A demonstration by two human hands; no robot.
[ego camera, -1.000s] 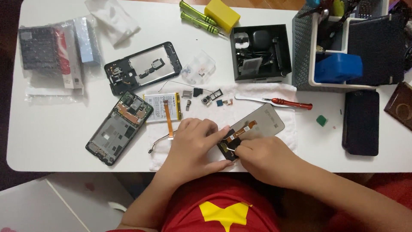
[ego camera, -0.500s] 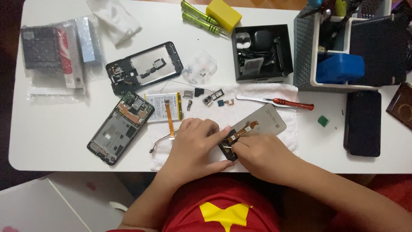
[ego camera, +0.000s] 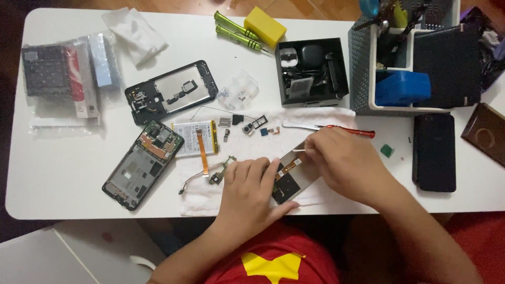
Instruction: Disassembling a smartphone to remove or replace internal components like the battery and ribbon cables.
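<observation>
A silver phone display panel (ego camera: 304, 174) lies tilted on a white towel (ego camera: 205, 195), with an orange flex cable (ego camera: 287, 168) and a black square part (ego camera: 285, 188) on its back. My left hand (ego camera: 250, 197) presses on the panel's near end and grips it. My right hand (ego camera: 344, 163) is at the far end, fingers pinched on a thin white piece (ego camera: 299, 151) at the panel's edge. A small board with a flex cable (ego camera: 216, 173) lies just left of my left hand.
On the table are a red-handled screwdriver (ego camera: 357, 130), a battery (ego camera: 189, 138), two opened phone frames (ego camera: 171, 92) (ego camera: 142, 163), small loose parts (ego camera: 247, 126), a black parts box (ego camera: 310, 71), a grey basket (ego camera: 360, 63), a black phone (ego camera: 434, 152) and plastic bags (ego camera: 63, 79).
My right hand has moved from the panel's near end up and to the right, to its far edge. My left hand has stayed on the panel.
</observation>
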